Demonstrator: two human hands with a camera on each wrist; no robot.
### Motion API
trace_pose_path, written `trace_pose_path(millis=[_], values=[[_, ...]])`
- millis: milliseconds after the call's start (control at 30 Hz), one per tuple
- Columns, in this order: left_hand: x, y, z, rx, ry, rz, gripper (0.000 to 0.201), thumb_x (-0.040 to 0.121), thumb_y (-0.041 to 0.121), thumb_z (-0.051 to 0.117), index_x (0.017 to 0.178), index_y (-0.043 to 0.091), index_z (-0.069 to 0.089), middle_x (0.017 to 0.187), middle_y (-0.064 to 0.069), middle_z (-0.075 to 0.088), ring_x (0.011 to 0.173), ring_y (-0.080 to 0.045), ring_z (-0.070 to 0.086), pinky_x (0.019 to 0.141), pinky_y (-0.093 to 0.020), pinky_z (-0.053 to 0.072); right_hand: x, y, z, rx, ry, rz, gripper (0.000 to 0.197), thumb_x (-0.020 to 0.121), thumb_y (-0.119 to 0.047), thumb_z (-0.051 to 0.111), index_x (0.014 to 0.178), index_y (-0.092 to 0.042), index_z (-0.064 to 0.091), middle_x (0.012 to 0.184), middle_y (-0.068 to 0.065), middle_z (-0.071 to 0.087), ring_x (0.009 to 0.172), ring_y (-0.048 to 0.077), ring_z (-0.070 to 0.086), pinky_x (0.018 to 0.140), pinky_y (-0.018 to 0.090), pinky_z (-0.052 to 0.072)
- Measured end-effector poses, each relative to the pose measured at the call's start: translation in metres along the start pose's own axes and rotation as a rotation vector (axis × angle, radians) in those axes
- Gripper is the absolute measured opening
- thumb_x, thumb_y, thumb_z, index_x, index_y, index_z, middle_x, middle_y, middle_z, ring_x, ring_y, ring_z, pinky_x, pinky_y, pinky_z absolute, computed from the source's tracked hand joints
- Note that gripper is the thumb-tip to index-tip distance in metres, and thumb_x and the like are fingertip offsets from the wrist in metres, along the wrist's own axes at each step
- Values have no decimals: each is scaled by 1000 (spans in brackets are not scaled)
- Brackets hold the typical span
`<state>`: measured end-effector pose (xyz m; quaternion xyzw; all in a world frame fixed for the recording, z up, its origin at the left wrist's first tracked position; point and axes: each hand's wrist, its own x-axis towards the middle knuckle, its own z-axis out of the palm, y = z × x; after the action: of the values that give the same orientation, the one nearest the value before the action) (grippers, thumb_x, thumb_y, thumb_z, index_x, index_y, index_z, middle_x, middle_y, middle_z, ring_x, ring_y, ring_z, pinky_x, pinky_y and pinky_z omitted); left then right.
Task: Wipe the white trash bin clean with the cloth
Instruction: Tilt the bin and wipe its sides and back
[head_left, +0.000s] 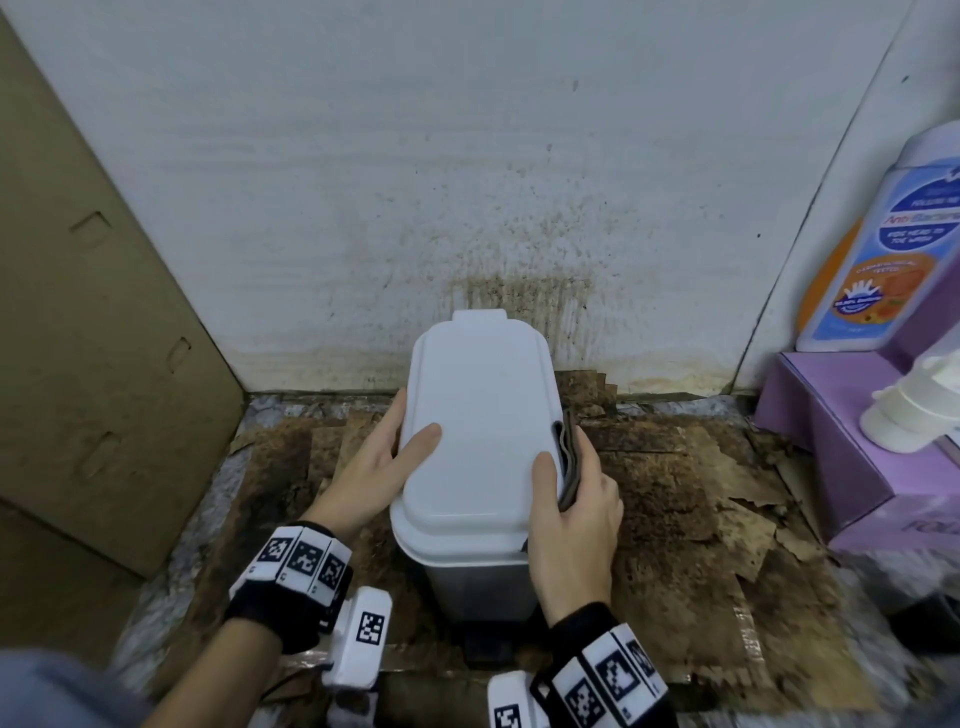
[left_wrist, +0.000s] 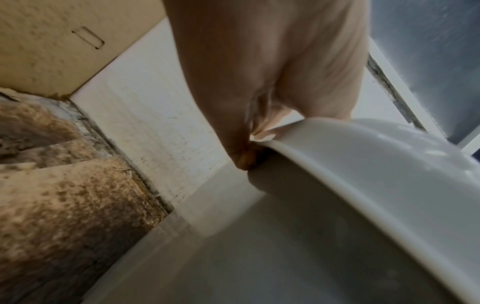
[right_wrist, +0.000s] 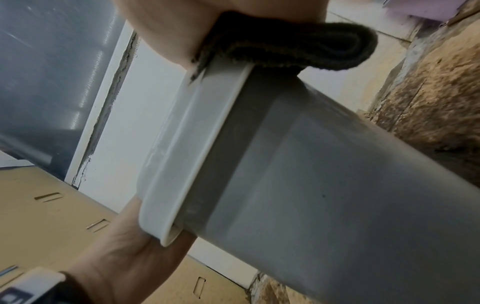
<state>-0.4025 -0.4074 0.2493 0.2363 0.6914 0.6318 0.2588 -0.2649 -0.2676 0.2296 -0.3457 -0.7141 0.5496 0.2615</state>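
The white trash bin (head_left: 478, 415) stands on the floor against the wall with its lid down. My left hand (head_left: 384, 462) grips the lid's left edge, thumb on top and fingers curled under the rim; the left wrist view shows the fingers (left_wrist: 246, 158) tucked beneath the lid (left_wrist: 363, 164). My right hand (head_left: 576, 509) pinches a folded dark grey cloth (head_left: 569, 457) against the lid's right edge, thumb on top. In the right wrist view the cloth (right_wrist: 293, 47) is wrapped over the rim of the bin (right_wrist: 337, 185).
A large cardboard box (head_left: 93, 312) leans at the left. At the right stand a purple box (head_left: 841, 441), a soap bottle (head_left: 883, 249) and a white pump top (head_left: 914, 405). Stained, torn cardboard (head_left: 701, 493) covers the floor. The wall (head_left: 519, 234) behind is spattered brown.
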Motion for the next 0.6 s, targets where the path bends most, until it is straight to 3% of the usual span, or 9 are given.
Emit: trace_pose_path(millis=[100, 167, 233, 333, 433, 600], values=[[-1, 0, -1, 3, 27, -14, 55, 104, 30, 55, 152, 47, 33, 131, 37, 60, 121, 7, 60, 87, -18, 56, 1, 3, 2, 80, 18, 12, 51, 101, -45, 51, 150, -40, 39, 131, -6, 45, 136, 16, 34, 108, 34, 32], [-2, 0, -2, -5, 57, -38, 55, 101, 35, 59, 149, 50, 35, 129, 32, 64, 117, 3, 65, 84, -21, 58, 4, 8, 5, 180, 50, 39, 45, 101, -47, 49, 146, -42, 45, 132, -7, 50, 134, 17, 41, 113, 43, 37], [-2, 0, -2, 19, 80, -51, 52, 99, 39, 61, 143, 55, 39, 125, 33, 65, 113, 2, 67, 83, -23, 59, 8, 10, 6, 259, 75, 72, 40, 102, -45, 45, 141, -43, 51, 131, -10, 55, 129, 16, 50, 111, 48, 43], [-3, 1, -1, 72, 108, -56, 43, 96, 45, 63, 128, 64, 43, 122, 36, 64, 113, 2, 66, 88, -27, 59, 15, 5, 0, 305, 85, 92, 35, 107, -29, 44, 139, -33, 55, 131, -11, 60, 125, 14, 56, 109, 42, 47], [-3, -4, -4, 148, 141, -73, 44, 89, 62, 65, 126, 70, 42, 139, 21, 54, 125, -9, 59, 103, -41, 54, 21, 2, -5, 276, 79, 86, 37, 108, -26, 43, 143, -27, 53, 133, -7, 61, 124, 15, 57, 106, 37, 47], [-6, -13, -5, 193, 176, -90, 76, 73, 83, 64, 141, 58, 41, 144, 12, 46, 123, -10, 58, 107, -47, 50, 33, 0, -13, 180, 134, -9, 36, 109, -23, 41, 143, -22, 53, 128, -2, 63, 120, 16, 57, 95, 26, 41]])
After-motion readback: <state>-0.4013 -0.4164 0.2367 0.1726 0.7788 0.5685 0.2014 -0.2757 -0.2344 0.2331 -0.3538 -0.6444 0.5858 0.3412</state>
